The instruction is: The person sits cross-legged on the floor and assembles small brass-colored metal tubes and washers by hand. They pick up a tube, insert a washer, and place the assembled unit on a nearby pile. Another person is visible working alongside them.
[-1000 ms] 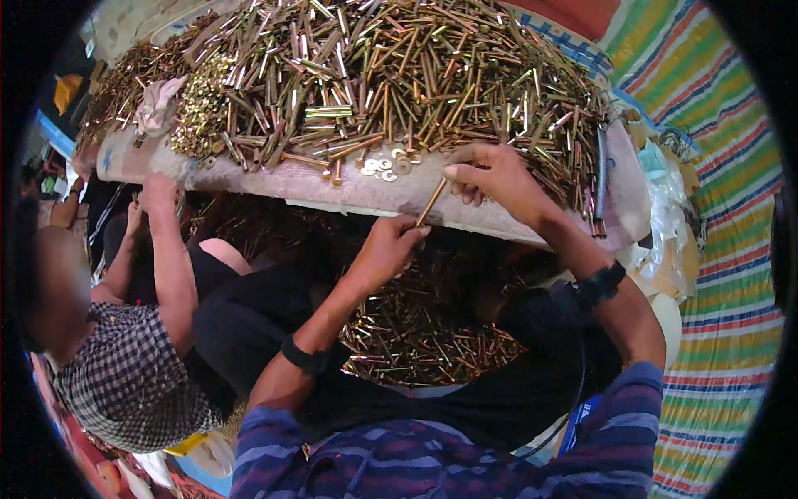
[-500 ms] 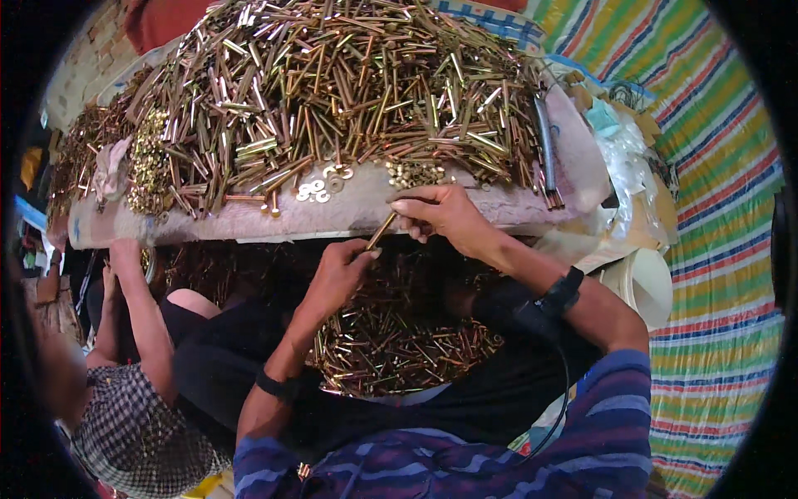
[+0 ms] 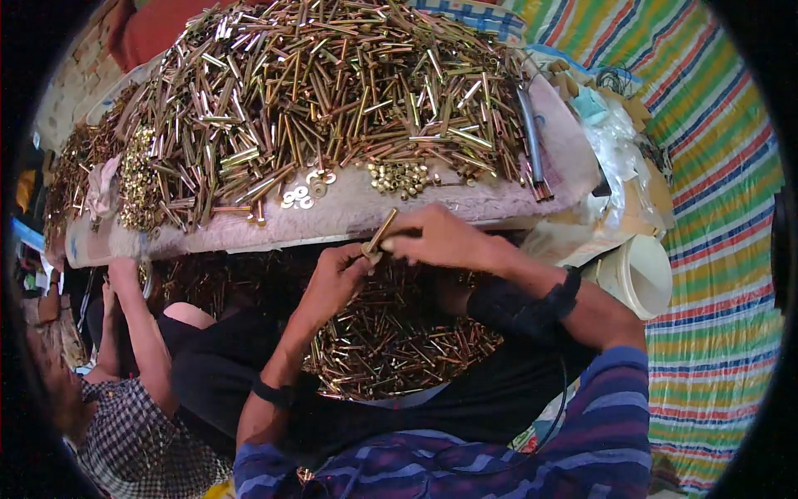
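Note:
Between my hands, a slim brass-coloured bolt points up and to the right, with a round washer around its lower end. My left hand is closed, its thumb and fingertips pinching that lower end. On the other side my right hand has its fingers curled in against the shaft, just above the washer; its fingertips are partly hidden. Loose washers and a cluster of small nuts lie on the pinkish cloth just beyond my hands.
A large heap of metal rods and tubes covers the cloth-topped table. Below my hands, finished-looking bolts fill a container in my lap area. A white bucket stands at right. At left, a co-worker's arm reaches to the table edge.
The bolt has turned more upright. My right hand has shifted from its upper end down beside the washer. The view has tilted slightly, and the co-worker's hands stay near the table edge.

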Available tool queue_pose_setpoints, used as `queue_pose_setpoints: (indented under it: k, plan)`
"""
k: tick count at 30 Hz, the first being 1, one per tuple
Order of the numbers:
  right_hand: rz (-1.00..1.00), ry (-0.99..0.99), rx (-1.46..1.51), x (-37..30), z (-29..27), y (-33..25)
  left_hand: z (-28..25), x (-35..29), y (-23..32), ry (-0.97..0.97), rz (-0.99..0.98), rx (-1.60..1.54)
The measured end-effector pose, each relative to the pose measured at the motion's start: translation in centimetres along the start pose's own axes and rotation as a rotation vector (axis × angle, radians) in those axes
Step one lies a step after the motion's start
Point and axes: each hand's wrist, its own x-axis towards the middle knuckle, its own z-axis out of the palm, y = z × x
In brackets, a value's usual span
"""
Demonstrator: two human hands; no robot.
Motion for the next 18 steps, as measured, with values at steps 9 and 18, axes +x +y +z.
queue_pose_setpoints:
  k: [9,18]
  plan:
    - [-0.012,0.292,-0.698,3.9,-7.1,5.1,0.0,0.5,-1.3,0.046,-0.073,-0.040]
    - [0.062,0.138,-0.731,7.4,-6.9,6.6,-0.8,0.8,-2.1,0.015,-0.069,-0.020]
